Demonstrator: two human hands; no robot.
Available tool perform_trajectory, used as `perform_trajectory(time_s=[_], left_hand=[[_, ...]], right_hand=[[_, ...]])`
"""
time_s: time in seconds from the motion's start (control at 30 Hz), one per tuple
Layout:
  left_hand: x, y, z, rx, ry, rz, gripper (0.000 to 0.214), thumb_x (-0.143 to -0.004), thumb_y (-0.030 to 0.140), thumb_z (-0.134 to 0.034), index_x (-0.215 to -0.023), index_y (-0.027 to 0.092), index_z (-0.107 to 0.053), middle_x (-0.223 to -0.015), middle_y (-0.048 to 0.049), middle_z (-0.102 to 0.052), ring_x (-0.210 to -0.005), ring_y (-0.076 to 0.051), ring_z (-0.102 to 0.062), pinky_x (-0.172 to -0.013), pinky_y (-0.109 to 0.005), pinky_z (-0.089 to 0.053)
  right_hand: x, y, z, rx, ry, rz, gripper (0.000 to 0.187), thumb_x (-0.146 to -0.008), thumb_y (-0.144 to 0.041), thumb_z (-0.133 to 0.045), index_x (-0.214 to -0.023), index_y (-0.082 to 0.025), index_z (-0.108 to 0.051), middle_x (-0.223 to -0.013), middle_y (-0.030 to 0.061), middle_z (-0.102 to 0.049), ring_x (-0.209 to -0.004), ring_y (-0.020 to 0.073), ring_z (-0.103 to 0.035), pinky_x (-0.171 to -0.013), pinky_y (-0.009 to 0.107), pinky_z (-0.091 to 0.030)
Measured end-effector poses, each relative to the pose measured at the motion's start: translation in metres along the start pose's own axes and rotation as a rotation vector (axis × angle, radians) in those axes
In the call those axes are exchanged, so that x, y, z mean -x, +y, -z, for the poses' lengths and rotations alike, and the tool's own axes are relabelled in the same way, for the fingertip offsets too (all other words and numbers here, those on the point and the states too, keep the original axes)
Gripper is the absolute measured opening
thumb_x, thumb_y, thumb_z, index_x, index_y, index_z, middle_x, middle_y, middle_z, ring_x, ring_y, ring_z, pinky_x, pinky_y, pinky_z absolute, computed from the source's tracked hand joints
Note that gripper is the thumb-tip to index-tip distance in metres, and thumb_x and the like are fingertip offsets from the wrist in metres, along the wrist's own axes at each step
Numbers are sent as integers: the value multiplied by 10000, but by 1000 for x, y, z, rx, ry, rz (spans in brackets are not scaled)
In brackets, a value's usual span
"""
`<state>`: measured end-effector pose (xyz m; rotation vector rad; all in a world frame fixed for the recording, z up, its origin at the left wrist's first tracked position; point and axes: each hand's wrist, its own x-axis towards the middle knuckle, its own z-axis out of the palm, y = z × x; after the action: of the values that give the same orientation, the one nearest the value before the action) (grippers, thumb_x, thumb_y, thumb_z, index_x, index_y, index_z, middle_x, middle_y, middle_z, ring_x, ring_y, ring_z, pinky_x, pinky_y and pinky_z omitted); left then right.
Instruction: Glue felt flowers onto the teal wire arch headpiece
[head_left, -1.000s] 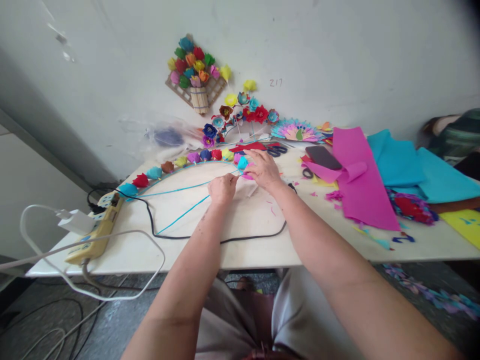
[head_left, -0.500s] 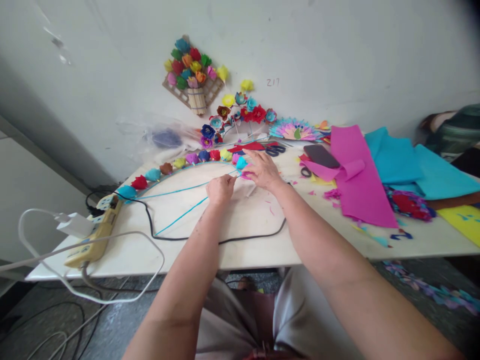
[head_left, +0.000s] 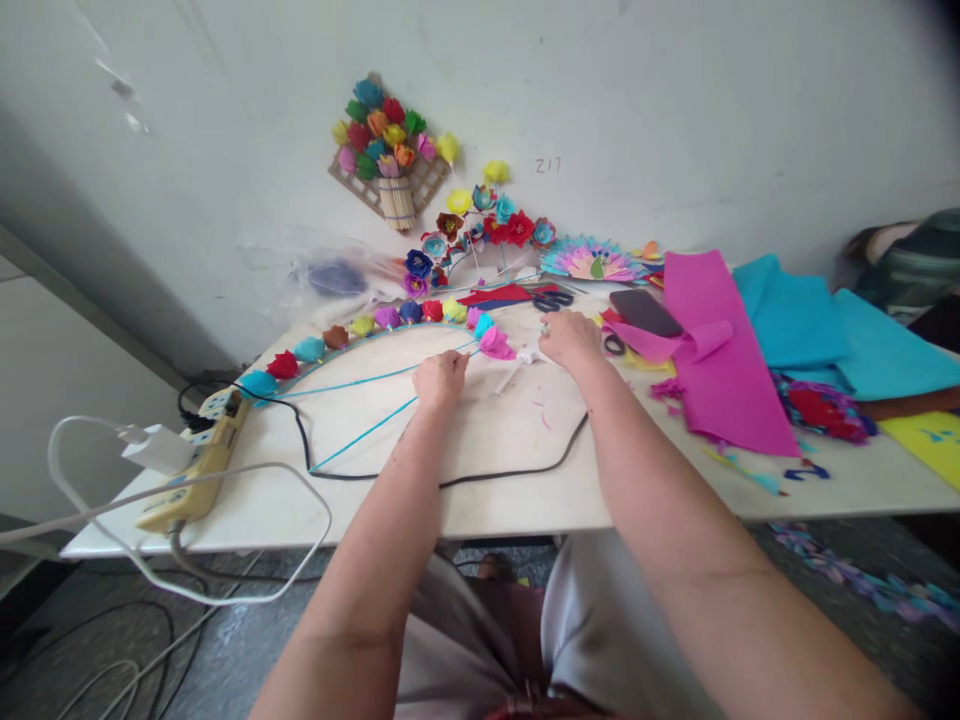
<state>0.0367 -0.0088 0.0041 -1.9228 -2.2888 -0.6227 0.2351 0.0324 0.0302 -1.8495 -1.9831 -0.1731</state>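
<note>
Just left of centre in the frame, your left hand [head_left: 441,380] is pinched on the teal cord [head_left: 364,433], one strand slanting toward the lower left. The pink flower [head_left: 496,343] lies near mid-frame, just beyond that hand, at the right end of the flower garland [head_left: 309,349]. Right of centre, your right hand [head_left: 571,340] has bent fingers beside a white scrap [head_left: 529,356]; I cannot tell whether they grip anything.

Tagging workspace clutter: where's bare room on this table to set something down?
Bare tabletop shows between the forearms, from black cable to front edge; another patch lies between the flower row and upper blue cord. Crowded: right side, with pink sheet, blue sheets and phone.
</note>
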Motion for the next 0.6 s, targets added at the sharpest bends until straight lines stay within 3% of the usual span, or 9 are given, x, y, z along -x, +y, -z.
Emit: perform_trajectory(time_s=[0.17, 0.33, 0.6], left_hand=[[-1, -2, -1, 74, 19, -1, 361, -804, 452, -346, -1087, 338, -540, -843, -16, -662, -838, -167, -571, -692, -250, -373], [-1, -6, -4, 85, 38, -54, 332, -809, 424, -348, -1087, 393, -526, -835, 5, -656, -813, -167, -577, -686, -256, -380], [0, -5, -3, 107, 24, -58, 325, -808, 404, -347, -1060, 387, -552, -827, 12, -656, -804, -160, -578, -692, -251, -387]], right_hand=[[0, -1, 3, 48, -284, -102, 409, -657, -287, -509, -1044, -177, -586, -1022, 148, -580, -948, 293, -532, -729, 369, -402], [0, -2, -1, 58, -296, -150, 481, -642, -344, -520, -1082, -154, -554, -1085, 182, -528, -952, 298, -538, -717, 368, -420], [-1, -3, -10, 49, -403, -149, 473, -652, -315, -553, -1104, -176, -541, -1060, 155, -572, -967, 264, -544, -728, 342, -426]])
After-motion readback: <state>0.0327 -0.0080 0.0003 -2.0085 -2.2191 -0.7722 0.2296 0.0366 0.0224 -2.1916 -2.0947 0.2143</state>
